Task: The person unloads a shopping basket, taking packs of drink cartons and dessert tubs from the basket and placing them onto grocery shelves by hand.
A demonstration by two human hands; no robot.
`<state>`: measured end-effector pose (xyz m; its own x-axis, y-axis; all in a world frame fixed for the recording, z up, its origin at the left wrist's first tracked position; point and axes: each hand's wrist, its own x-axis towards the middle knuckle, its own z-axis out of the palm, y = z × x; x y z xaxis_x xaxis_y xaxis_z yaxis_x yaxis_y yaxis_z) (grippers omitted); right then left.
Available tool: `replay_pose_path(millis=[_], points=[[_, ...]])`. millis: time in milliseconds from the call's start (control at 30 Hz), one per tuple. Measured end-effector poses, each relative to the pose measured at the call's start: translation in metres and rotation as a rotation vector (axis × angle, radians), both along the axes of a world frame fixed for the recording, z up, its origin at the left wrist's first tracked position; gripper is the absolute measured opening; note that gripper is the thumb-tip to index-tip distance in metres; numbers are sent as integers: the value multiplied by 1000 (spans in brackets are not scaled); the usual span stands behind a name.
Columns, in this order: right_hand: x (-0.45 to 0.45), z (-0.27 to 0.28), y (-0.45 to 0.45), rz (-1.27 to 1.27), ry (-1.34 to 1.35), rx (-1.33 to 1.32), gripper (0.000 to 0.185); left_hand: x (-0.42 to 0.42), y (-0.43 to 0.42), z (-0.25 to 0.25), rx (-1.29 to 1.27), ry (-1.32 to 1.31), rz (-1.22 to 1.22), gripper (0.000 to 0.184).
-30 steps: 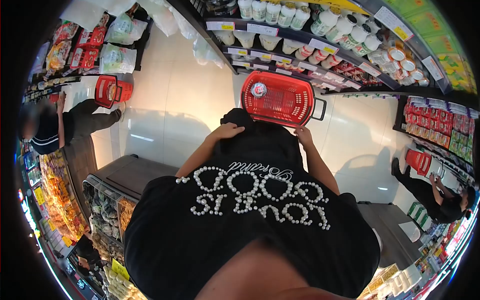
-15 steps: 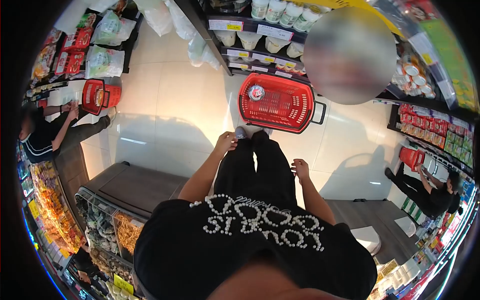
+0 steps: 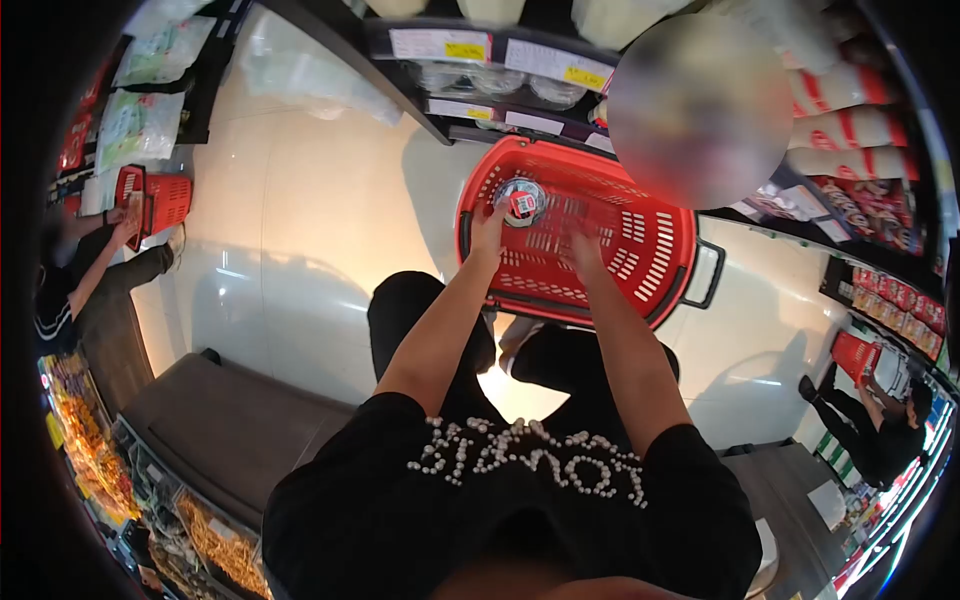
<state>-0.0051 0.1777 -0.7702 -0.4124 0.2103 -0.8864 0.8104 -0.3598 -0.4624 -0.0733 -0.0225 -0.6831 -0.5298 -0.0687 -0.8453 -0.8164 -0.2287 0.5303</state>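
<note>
A red shopping basket stands on the floor in front of my feet. Inside it, toward the left end, sits a round tub with a red label on its lid. My left hand reaches into the basket with fingers stretched out at the tub's near left edge. Whether it touches the tub, I cannot tell. Over the middle of the basket is my right hand, to the right of the tub, its fingers smeared by motion.
Shelves with price tags rise just beyond the basket. On the left, a person holds something beside another red basket. A person at far right is near a red basket. Dark counters stand behind me on both sides.
I have bent down, knees now apart, closer to the basket and shelves. Both hands have moved from beside my legs forward into the basket. The tub remains at its left end.
</note>
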Motion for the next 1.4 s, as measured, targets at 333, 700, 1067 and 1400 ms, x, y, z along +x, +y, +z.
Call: replay_pose_path(millis=[333, 700, 1067, 1400], points=[[-85, -141, -39, -133, -7, -603, 55, -20, 21, -50, 283, 106, 109, 63], [-82, -134, -35, -222, 66, -609, 58, 4, 35, -59, 254, 193, 68, 57], [-28, 97, -21, -274, 153, -767, 61, 83, 46, 117, -12, 503, -258, 55], [50, 508, -33, -342, 411, -941, 66, 152, -17, 528, 316, 694, -466, 70]])
